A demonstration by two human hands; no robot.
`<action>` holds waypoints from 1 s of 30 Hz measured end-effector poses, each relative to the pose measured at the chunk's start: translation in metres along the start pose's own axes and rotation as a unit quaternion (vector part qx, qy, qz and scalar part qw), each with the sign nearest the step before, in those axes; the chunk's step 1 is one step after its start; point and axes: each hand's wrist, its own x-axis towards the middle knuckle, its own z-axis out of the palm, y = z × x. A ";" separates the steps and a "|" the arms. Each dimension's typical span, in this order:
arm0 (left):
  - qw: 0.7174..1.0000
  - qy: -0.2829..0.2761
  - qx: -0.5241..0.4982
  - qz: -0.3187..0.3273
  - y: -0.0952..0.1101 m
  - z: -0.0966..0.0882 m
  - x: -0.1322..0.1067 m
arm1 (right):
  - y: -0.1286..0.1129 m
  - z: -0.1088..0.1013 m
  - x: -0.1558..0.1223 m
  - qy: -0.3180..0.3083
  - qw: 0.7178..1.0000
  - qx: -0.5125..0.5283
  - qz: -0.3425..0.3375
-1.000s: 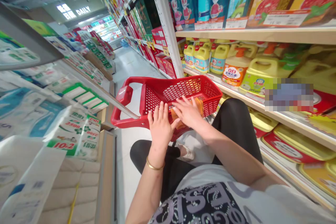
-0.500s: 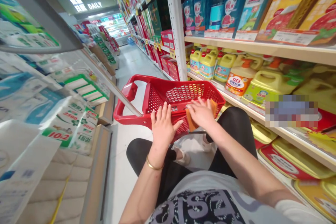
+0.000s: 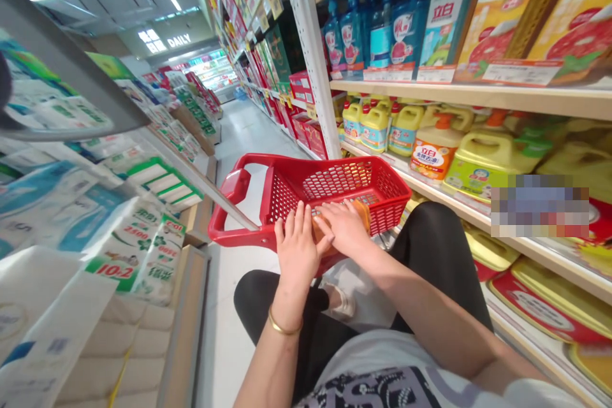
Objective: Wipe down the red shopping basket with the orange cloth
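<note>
The orange cloth (image 3: 362, 211) sits at the centre of the frame, on the near side of the red basket (image 3: 389, 215). Half a second ago it lay farther right along that side, draped over it; now it is back toward the left, so the stretch being worked seems to be the middle of the near side, rather than its right end. The cloth looks soft and bunched, mostly hidden under the right hand (image 3: 345, 227), whose fingers lie extended over it; whether the thumb pinches it I cannot tell. The left hand (image 3: 300, 243) rests flat at the near rim with fingers spread, close beside the right one. A silver pole (image 3: 191, 173) slants from the upper left to the basket, tissue packs (image 3: 130, 243) fill the lower left, and yellow jugs (image 3: 375, 127) line a shelf (image 3: 444, 97) at right
</note>
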 end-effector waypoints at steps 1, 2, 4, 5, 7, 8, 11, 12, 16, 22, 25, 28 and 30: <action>1.000 0.003 0.001 0.001 0.000 0.000 0.000 | 0.000 0.001 0.000 0.001 1.000 -0.002 0.000; 1.000 0.006 0.002 0.003 0.000 0.000 0.000 | -0.001 0.001 0.001 0.003 1.000 -0.005 0.000; 1.000 0.010 0.006 0.007 -0.002 0.001 0.000 | -0.001 0.003 0.001 0.009 1.000 -0.008 -0.002; 1.000 0.012 0.008 0.009 -0.002 0.001 0.000 | 0.000 0.004 0.001 0.013 1.000 -0.009 -0.005; 1.000 0.015 0.011 0.014 -0.004 0.003 -0.001 | 0.000 0.005 0.001 0.021 1.000 -0.009 -0.009; 1.000 0.018 0.011 0.016 -0.005 0.004 -0.001 | 0.000 0.006 0.001 0.023 1.000 -0.010 -0.010; 0.999 0.027 0.010 0.019 -0.005 0.006 -0.002 | 0.003 0.007 0.001 0.017 1.000 -0.013 -0.011; 0.999 0.029 0.008 0.018 -0.005 0.006 -0.002 | 0.006 0.006 0.001 0.014 1.000 -0.014 -0.008; 1.000 0.022 -0.006 0.018 -0.003 0.003 -0.002 | 0.040 -0.005 -0.004 0.011 0.998 -0.041 0.034; 0.999 0.032 -0.013 0.018 -0.002 0.003 -0.004 | 0.131 -0.046 -0.017 -0.006 0.976 -0.117 0.184; 0.999 0.037 -0.002 0.010 -0.002 0.006 -0.003 | 0.155 -0.058 -0.019 -0.024 0.971 -0.120 0.206; 0.999 0.038 0.008 0.005 -0.002 0.006 -0.003 | 0.155 -0.059 -0.016 -0.022 0.967 -0.124 0.222; 0.999 0.037 0.009 0.008 -0.002 0.006 -0.003 | 0.143 -0.055 -0.012 -0.015 0.964 -0.129 0.233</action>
